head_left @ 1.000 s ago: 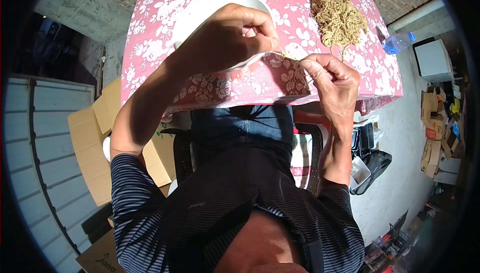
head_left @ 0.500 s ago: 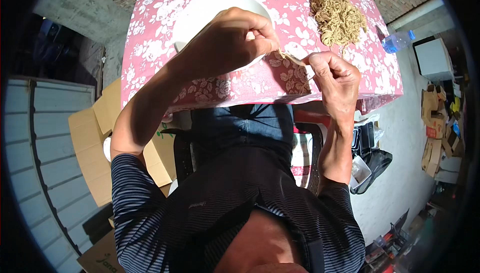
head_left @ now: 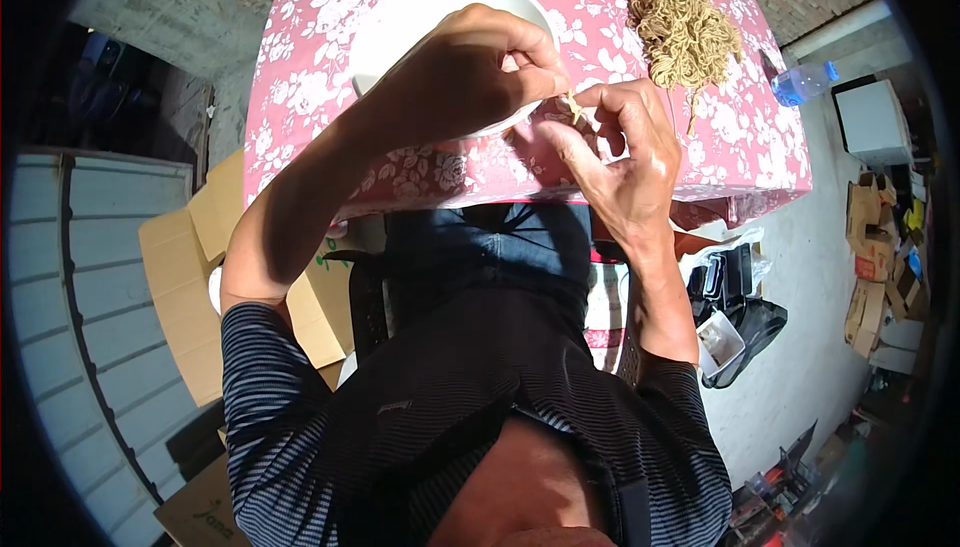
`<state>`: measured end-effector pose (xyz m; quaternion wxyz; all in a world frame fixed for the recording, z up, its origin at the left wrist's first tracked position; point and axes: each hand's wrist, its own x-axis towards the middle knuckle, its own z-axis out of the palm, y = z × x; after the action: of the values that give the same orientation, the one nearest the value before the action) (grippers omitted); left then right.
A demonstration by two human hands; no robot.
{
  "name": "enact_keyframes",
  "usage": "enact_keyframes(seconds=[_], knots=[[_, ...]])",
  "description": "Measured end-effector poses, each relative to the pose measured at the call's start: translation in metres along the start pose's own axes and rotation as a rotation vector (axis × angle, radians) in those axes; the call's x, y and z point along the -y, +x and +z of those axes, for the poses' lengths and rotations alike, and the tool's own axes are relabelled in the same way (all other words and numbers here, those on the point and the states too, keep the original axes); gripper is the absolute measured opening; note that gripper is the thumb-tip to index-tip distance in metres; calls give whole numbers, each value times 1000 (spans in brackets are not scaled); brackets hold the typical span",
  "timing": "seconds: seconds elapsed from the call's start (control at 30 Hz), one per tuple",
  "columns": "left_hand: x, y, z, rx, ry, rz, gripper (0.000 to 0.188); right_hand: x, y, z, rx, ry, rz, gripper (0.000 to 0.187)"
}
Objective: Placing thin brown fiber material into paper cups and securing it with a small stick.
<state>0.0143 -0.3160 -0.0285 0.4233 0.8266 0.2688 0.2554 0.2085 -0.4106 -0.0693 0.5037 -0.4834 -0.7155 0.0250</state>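
Pinching one tan strand (head_left: 573, 107) between both hands, left hand (head_left: 470, 72) covering white bowl (head_left: 400, 17), right hand (head_left: 615, 152), noodle pile (head_left: 683, 27) beyond

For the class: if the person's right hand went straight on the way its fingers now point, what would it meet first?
The right hand points leftward at the left hand; it would likely meet those fingertips first, with the white bowl beyond. Depth is uncertain.

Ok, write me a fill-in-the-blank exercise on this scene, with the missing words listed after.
1. The left hand and right hand pinch a small tan strand between their ____.
2. Under the left hand lies a white ____.
3. The pile of tan fibres lies on the person's ____ side of the table.
4. The tablecloth is pink with a ____ pattern.

Missing words: fingertips; bowl; right; floral
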Motion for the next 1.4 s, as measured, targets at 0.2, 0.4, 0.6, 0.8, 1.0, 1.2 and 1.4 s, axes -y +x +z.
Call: enact_keyframes(seconds=[0.2,0.4,0.6,0.8,1.0,1.2,1.4], knots=[[5,0,3,-73,151,126,20,-1,2,3,-66,-12,-54,12],[16,2,2,-73,323,291,22,-5,-8,4,-46,157,210,4],[8,2,1,-75,159,179,22,-3,-9,2,31,468,515,11],[10,3,4,-77,139,152,23,-7,-14,7,2,366,396,16],[5,3,4,-60,180,115,22,-2,-6,3,43,428,430,10],[-2,1,3,-31,196,57,23,2,-9,-2,87,673,646,20],[-5,3,10,-48,211,105,21,-6,-7,-8,138,920,751,24]])
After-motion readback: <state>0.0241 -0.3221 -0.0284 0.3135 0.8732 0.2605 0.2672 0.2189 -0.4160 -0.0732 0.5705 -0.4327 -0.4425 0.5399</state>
